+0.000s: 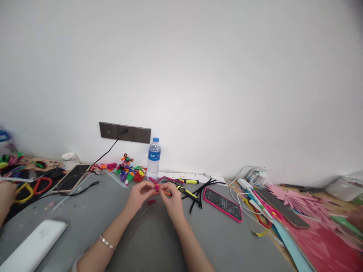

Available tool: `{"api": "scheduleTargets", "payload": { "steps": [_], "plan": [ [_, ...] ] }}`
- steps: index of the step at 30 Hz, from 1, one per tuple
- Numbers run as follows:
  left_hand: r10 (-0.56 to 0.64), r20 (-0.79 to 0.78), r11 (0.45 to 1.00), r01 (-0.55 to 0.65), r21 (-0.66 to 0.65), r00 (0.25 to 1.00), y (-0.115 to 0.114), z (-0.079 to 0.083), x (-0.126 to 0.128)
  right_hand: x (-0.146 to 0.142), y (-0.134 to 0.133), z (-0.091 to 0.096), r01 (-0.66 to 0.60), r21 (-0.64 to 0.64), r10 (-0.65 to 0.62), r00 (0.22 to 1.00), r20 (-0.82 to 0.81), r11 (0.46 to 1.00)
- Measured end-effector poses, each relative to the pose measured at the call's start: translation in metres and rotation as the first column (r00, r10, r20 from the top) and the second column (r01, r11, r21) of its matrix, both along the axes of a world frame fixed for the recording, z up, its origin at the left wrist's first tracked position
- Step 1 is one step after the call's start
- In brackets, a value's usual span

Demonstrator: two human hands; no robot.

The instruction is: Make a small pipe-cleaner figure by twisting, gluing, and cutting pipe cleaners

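Observation:
My left hand and my right hand meet over the grey table, fingers pinched on a small pink and orange pipe-cleaner piece. A pink stem sticks up and to the right from it. A small pink scrap lies on the table just below my hands. A silver bracelet circles my left wrist.
A water bottle and colourful pipe-cleaner figures stand by the wall. Black pipe cleaners, yellow-handled tools, a pink-cased phone, another phone, a white box and pink paper surround me. Other people's hands show at both edges.

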State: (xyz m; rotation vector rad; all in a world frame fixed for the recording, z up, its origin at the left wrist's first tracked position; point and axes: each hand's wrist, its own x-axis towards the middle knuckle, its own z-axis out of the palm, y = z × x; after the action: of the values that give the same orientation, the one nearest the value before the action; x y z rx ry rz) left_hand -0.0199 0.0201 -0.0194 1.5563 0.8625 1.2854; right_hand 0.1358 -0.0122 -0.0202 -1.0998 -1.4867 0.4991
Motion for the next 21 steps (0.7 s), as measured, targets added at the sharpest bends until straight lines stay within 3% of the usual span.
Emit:
{"api": "scheduleTargets", "payload": {
  "steps": [21],
  "plan": [
    [-0.014,0.022,0.999,0.016,-0.05,1.0,0.0007,-0.003,-0.0003,-0.0019,0.0041,-0.0062,-0.001,-0.049,-0.003,0.998,-0.068,0.999]
  ]
}}
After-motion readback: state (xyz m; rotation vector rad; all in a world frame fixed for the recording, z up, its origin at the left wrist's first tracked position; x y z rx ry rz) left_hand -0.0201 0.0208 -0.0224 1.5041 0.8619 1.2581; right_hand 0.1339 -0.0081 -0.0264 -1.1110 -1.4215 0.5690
